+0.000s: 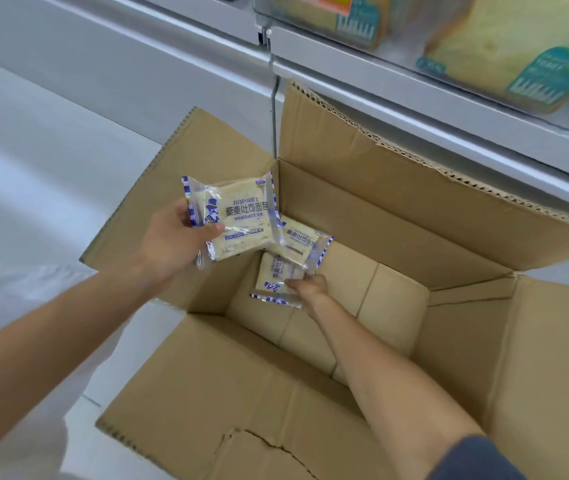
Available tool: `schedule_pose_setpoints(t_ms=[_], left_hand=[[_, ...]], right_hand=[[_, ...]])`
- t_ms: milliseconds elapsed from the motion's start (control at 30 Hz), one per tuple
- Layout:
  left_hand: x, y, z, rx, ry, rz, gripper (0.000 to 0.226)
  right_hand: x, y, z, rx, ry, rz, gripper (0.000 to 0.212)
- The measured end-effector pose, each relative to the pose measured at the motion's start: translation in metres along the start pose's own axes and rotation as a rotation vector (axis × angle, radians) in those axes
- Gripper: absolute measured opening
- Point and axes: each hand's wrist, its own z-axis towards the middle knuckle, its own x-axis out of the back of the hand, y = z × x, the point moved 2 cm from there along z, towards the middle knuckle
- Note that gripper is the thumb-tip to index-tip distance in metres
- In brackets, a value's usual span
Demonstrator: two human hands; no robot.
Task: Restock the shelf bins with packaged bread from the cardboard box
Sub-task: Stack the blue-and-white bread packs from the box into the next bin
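Note:
An open cardboard box (390,216) stands on the floor below the shelf. My left hand (175,237) holds a clear, blue-trimmed bread packet (238,220) above the box's left wall. A second packet (298,244) shows just behind and below it; whether my left hand holds that one too, I cannot tell. Deep in the box, my right hand (310,285) is closed on a third bread packet (276,275) lying on the box bottom. Most of the box floor is bare cardboard.
A white shelf edge (414,95) runs diagonally above the box. Clear shelf bins (504,53) at the top right hold larger yellow bread packages. The box flaps (158,188) stick out on all sides. White floor lies to the left.

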Motion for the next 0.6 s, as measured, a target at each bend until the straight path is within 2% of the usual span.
schedule_pose_setpoints(t_ms=[33,100,267,333,400,467,533,600], left_hand=[[-0.002,0.001,0.0,-0.002,-0.005,0.006,0.026],[-0.005,0.002,0.0,-0.006,-0.012,0.012,0.026],[-0.011,0.001,-0.002,-0.007,-0.002,0.009,0.029],[-0.012,-0.001,-0.001,-0.004,-0.003,0.012,0.03],[-0.011,-0.002,0.0,-0.005,0.003,0.018,0.03],[-0.009,-0.003,0.003,-0.005,0.003,0.036,0.029],[-0.009,-0.004,0.004,-0.011,-0.007,0.047,0.027],[-0.009,-0.005,0.004,-0.022,-0.006,0.062,0.027]], right_hand=[[0.001,0.002,0.002,-0.015,0.004,-0.008,0.025],[0.003,-0.001,-0.004,-0.058,-0.036,0.019,0.015],[-0.002,-0.006,-0.014,-0.092,-0.18,0.23,0.021],[-0.005,-0.009,-0.014,-0.094,-0.155,0.349,0.024],[0.001,-0.011,-0.005,-0.058,-0.009,0.416,0.032],[0.014,-0.017,0.004,-0.015,0.086,0.394,0.034],[0.025,-0.021,0.005,0.001,0.038,0.335,0.018],[0.037,-0.025,-0.001,-0.002,-0.041,0.286,0.018]])
